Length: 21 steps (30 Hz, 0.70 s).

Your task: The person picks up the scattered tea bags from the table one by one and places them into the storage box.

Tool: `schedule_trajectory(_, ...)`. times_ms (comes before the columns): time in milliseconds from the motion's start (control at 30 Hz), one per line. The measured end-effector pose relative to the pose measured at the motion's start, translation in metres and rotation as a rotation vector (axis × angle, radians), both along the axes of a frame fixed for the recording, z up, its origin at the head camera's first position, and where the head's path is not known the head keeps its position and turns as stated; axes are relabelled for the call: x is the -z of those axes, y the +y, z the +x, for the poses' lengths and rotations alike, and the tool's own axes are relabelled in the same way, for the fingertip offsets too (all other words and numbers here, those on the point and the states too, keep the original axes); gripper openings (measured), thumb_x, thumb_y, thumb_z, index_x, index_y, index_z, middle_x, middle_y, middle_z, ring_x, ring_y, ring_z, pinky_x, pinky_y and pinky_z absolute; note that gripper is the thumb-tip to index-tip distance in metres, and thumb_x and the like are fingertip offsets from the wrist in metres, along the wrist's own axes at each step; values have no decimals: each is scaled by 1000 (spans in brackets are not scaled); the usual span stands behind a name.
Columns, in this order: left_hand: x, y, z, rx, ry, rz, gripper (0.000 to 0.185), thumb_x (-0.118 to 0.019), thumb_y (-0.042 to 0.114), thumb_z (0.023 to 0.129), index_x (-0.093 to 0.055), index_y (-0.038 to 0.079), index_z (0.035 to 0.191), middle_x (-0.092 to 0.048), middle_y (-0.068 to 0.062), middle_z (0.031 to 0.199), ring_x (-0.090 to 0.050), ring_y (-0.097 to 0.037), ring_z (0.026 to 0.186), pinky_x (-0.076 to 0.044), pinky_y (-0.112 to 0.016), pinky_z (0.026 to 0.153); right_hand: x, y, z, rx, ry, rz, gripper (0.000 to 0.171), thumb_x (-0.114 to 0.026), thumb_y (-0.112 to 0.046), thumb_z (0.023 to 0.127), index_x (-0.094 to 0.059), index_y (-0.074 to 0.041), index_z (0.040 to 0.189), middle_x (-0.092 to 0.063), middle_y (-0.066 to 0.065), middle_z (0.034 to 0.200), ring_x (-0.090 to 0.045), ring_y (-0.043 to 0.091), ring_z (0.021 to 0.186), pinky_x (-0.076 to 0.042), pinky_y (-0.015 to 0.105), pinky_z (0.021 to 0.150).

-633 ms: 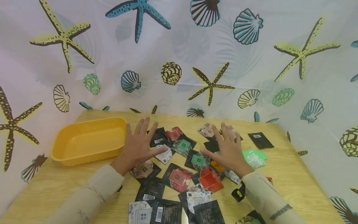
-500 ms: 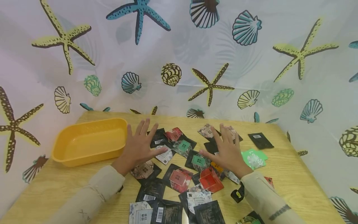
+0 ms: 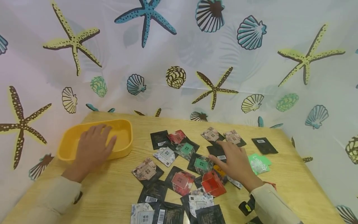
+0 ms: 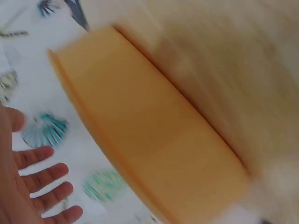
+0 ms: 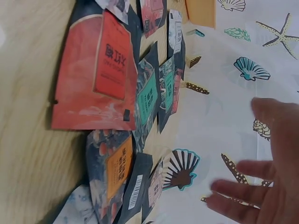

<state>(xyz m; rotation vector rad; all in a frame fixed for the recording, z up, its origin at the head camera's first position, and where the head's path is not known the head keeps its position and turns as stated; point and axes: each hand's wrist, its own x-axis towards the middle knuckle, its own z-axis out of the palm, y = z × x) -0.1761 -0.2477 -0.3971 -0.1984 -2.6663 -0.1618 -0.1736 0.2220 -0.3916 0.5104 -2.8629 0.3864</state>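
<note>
Packets lie scattered at my twelve o'clock. My left hand rests flat on the tray at ten; my right hand hovers spread, empty. Next, I'd judge: pinch one.

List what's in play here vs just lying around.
In play:
left hand, over the yellow tray
right hand, fingers out over the sachets

Lying about:
green packet
lone black sachet
wooden table
seashell curtain
</note>
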Motion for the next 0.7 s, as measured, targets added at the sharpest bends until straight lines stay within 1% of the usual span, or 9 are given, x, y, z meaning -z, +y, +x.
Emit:
schedule_trajectory(100,1,-45,13,-96,80,-33,35,-53,22,91,-60,-6,111,-61,-30,111,-56,-52,97,-45,-64,74,2,5,4,-72,-51,26,36,-67,-40,93,-70,-13,117,-74,4,111,-71,22,92,-55,42,78)
schedule_trajectory(200,7,-81,25,-203,53,-48,35,-52,20,87,-56,-11,101,-58,-35,99,-54,-54,82,-43,-62,58,7,10,6,-179,-123,53,17,-69,-29,93,-73,-16,103,-75,-3,97,-69,11,79,-54,29,66)
schedule_trajectory(233,9,-91,29,-238,8,-35,36,-51,21,88,-54,-12,100,-56,-35,96,-53,-53,77,-42,-60,53,8,10,6,-222,-145,58,13,-69,-27,92,-73,-17,101,-74,-5,95,-68,9,78,-53,27,66)
schedule_trajectory(300,12,-106,33,-301,-146,26,42,-47,27,94,-50,-14,103,-54,-36,95,-52,-51,73,-39,-57,50,10,11,6,-293,-168,69,9,-71,-24,91,-72,-19,98,-72,-8,92,-65,6,77,-52,24,65)
schedule_trajectory(400,16,-120,32,-354,-365,131,52,-37,37,101,-47,-14,108,-55,-34,91,-55,-48,69,-39,-53,49,15,11,6,-357,-195,74,7,-73,-22,88,-71,-22,95,-69,-11,90,-60,4,76,-48,22,63)
schedule_trajectory(433,18,-123,31,-358,-416,160,54,-33,39,103,-46,-13,108,-57,-33,89,-56,-46,67,-40,-52,50,17,11,6,-366,-199,77,8,-74,-24,88,-71,-23,95,-67,-11,89,-58,3,75,-47,21,62)
schedule_trajectory(533,22,-130,29,-341,-475,204,50,-27,37,104,-46,-9,106,-59,-27,80,-58,-42,63,-40,-50,51,20,8,7,-351,-208,97,11,-77,-28,86,-71,-24,94,-65,-11,88,-51,0,72,-43,20,59)
schedule_trajectory(633,24,-132,29,-324,-455,214,38,-29,29,104,-45,-6,104,-58,-23,72,-56,-38,60,-39,-48,49,19,4,9,-258,-230,97,15,-79,-34,83,-71,-22,88,-62,-11,79,-46,-1,66,-40,20,55)
schedule_trajectory(700,24,-132,29,-318,-442,219,32,-31,25,103,-45,-5,106,-58,-22,73,-57,-37,60,-40,-48,50,17,2,10,-173,-264,93,20,-80,-37,81,-67,-21,77,-58,-11,69,-44,2,60,-37,22,51)
